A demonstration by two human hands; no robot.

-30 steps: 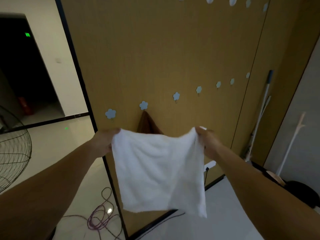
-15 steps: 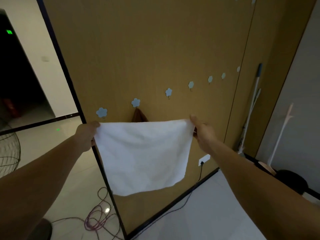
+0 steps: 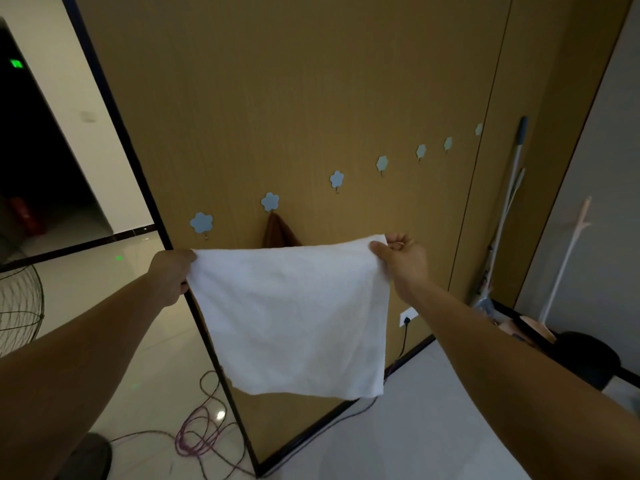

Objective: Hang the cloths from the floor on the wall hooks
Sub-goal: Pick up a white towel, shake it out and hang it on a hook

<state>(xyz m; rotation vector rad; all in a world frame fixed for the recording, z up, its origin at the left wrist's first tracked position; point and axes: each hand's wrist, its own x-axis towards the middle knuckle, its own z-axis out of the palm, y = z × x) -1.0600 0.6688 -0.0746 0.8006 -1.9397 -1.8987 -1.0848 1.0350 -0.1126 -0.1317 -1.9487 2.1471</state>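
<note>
Left hand (image 3: 171,271) and right hand (image 3: 401,261), well apart, each pinch a top corner of the white square terry cloth (image 3: 294,317), held near the tan wood wall panel's (image 3: 311,98) left edge. Advisable: gather one corner and loop it over the vacant blue flower-shaped hook (image 3: 201,223). The top edge, sagging a second earlier, is now taut.

The white cloth (image 3: 294,313), plain all over, has its top corners pinched in my left hand (image 3: 171,275) and right hand (image 3: 401,261). Just above my fingers a brown cloth (image 3: 277,232) peeks out against a tan wall panel (image 3: 277,98) with faint wood grain. The flower-shaped hooks (image 3: 270,201) above my fingertips are pale blue. A black edge strip (image 3: 114,109) runs up past my left fingers. Below my left hand a purple cable (image 3: 194,434) coils on a glossy cream floor (image 3: 104,289). Far left of my left fingers glows a green sign (image 3: 16,63). Right of my right fingers stands a pale grey pole (image 3: 509,188) with a blue-grey grip.
</note>
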